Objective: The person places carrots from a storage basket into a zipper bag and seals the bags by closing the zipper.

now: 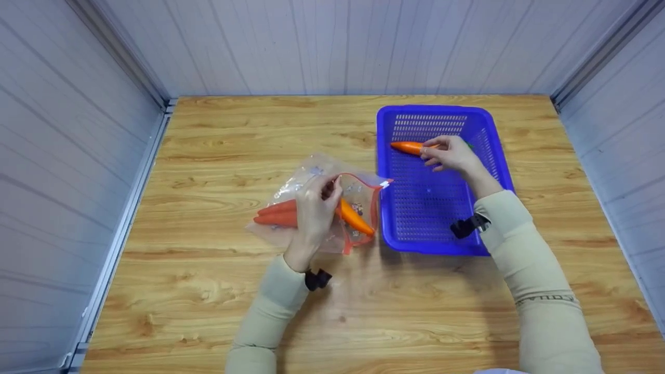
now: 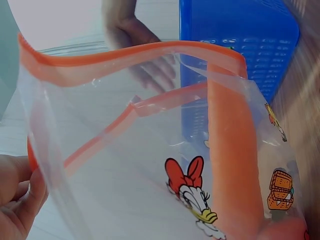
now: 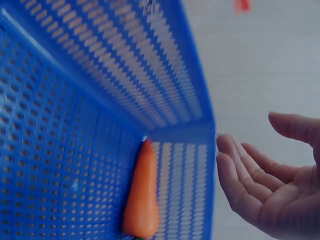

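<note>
My left hand (image 1: 316, 208) pinches the orange-zipped rim of a clear plastic bag (image 2: 125, 200) printed with cartoon figures. The mouth of the bag gapes toward the basket. Inside lie several carrots: a bright orange carrot (image 1: 356, 218) close to the mouth and redder carrots (image 1: 276, 214) deeper in, partly covered by the hand. In the head view, my right hand (image 1: 448, 154) overlaps the far part of the blue basket (image 1: 385, 208). Its fingers are relaxed and hold nothing in the right wrist view. A single carrot (image 3: 142, 195) lies along the basket's wall, partly hidden behind this hand in the head view.
The basket has perforated, raised walls and stands right of the bag on a wood-grain table (image 1: 208, 291). White panel walls (image 1: 332, 47) enclose the table at the back and both sides. A white zip slider (image 1: 385, 184) sits on the bag's rim beside the basket.
</note>
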A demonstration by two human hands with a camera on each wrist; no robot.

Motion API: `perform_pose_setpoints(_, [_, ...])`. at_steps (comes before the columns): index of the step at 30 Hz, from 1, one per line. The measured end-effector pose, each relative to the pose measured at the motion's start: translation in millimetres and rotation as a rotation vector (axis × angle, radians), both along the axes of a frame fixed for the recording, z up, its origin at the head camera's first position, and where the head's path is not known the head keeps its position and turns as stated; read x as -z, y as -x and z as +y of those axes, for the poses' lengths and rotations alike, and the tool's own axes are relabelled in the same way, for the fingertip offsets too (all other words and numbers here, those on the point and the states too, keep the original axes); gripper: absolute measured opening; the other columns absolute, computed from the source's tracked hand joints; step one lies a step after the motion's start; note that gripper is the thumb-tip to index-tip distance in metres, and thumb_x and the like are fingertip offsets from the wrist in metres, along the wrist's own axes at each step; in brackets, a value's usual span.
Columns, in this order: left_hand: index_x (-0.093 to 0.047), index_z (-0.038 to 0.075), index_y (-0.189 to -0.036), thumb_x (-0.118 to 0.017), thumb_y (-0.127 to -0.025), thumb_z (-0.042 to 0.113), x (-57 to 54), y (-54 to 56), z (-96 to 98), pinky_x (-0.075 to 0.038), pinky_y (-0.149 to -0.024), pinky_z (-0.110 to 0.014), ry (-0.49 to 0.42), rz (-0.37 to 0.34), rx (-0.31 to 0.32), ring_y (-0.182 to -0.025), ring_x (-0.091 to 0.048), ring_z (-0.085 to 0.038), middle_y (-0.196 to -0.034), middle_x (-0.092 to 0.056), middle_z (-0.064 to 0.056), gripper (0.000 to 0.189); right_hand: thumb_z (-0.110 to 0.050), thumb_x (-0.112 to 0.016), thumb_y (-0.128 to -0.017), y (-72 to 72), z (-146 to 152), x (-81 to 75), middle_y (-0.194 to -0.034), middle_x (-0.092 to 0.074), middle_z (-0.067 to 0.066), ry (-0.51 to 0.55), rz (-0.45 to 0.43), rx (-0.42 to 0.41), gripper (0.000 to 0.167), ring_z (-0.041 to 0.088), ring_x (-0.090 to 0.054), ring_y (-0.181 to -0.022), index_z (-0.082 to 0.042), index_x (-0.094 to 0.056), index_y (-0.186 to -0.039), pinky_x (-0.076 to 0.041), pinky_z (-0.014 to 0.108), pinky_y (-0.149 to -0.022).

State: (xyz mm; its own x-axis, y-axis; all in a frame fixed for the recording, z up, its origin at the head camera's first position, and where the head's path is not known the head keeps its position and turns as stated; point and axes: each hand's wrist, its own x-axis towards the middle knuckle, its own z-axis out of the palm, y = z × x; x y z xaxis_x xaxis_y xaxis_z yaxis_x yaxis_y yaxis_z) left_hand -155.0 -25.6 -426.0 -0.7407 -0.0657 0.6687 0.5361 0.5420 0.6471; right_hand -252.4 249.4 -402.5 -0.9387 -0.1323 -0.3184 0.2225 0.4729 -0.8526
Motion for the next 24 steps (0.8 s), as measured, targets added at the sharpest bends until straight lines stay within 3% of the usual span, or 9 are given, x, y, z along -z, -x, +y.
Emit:
perform_pose_setpoints(8, [-0.066,-0.004,-0.083,-0.062,-0.075,-0.002,0.5,0.9,-1.1,-0.045,-0.052,-0.020,-0.002,0.036,0.000,-0.058,-0.051,-0.014,-0.068,-0.058,-0.008,0.009,-0.016,-0.050,-0.089,23.2,19,14.9,-0.065,-0.057,-0.007,0.032,-0.144,0.170,0.046,0.008,-0.061,-0.063,0.012,-0.038,-0.124,-0.051,0.024,-0.059])
perform_pose_setpoints(13, [-0.066,-0.003,-0.084,-0.063,-0.075,-0.002,0.5,0.7,-1.2,-0.046,-0.053,-0.018,-0.004,0.026,0.010,-0.058,-0.052,-0.013,-0.070,-0.060,-0.009,0.009,-0.017,-0.049,-0.090,31.0,31,31.1,-0.065,-0.056,-0.003,0.099,-0.241,0.295,0.054,0.012,-0.061,-0.064,0.012,-0.027,-0.130,-0.050,0.034,-0.076])
perform_pose_setpoints(16, [-0.066,-0.004,-0.085,-0.063,-0.075,-0.003,0.4,0.4,-1.7,-0.046,-0.054,-0.017,-0.007,0.013,0.018,-0.059,-0.053,-0.013,-0.072,-0.061,-0.009,0.010,-0.017,-0.049,-0.090,33.2,36,42.3,-0.064,-0.057,0.001,0.157,-0.295,0.371,0.053,0.015,-0.062,-0.066,0.009,-0.025,-0.130,-0.049,0.036,-0.077])
perform_pose_setpoints(19, [-0.066,-0.004,-0.086,-0.063,-0.075,-0.004,0.4,-0.1,-2.3,-0.046,-0.054,-0.017,-0.011,0.003,0.021,-0.060,-0.053,-0.013,-0.074,-0.062,-0.009,0.012,-0.017,-0.048,-0.090,35.1,38,51.9,-0.077,-0.060,0.008,0.200,-0.343,0.434,0.051,0.017,-0.062,-0.069,0.007,-0.026,-0.130,-0.050,0.033,-0.074])
perform_pose_setpoints(24, [-0.067,-0.003,-0.088,-0.062,-0.076,-0.001,1.0,-1.6,-2.3,-0.047,-0.056,-0.018,-0.011,-0.011,0.014,-0.062,-0.055,-0.014,-0.077,-0.063,-0.010,0.013,-0.019,-0.044,-0.091,37.8,37,63.3,-0.121,-0.046,0.021,0.224,-0.410,0.530,0.050,0.020,-0.058,-0.074,0.007,-0.030,-0.131,-0.049,0.031,-0.077])
